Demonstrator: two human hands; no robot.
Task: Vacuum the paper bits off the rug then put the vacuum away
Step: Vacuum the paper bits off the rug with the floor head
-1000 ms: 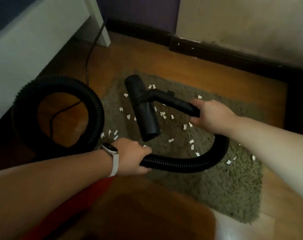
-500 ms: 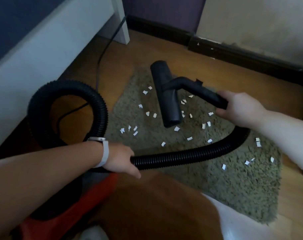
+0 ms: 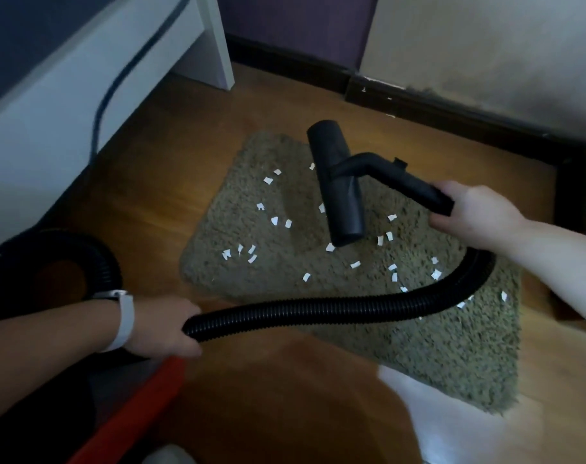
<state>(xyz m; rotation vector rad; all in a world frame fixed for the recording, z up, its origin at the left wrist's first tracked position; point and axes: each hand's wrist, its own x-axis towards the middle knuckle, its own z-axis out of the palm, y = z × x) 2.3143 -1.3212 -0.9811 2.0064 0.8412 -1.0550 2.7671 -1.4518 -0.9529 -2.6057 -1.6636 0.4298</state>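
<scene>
While over rug point(image 3: 418, 356), nozzle point(image 3: 335, 182) beyond right grip point(image 3: 475, 217)

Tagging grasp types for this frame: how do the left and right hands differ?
The left hand grips the ribbed flexible hose; the right hand grips the smooth rigid wand behind the floor nozzle. The left hand sits over wood floor, off the rug; the right hand appears over the rug. The left hand has a white band at its wrist; the right hand has none. Both hands curl round black vacuum parts.
</scene>
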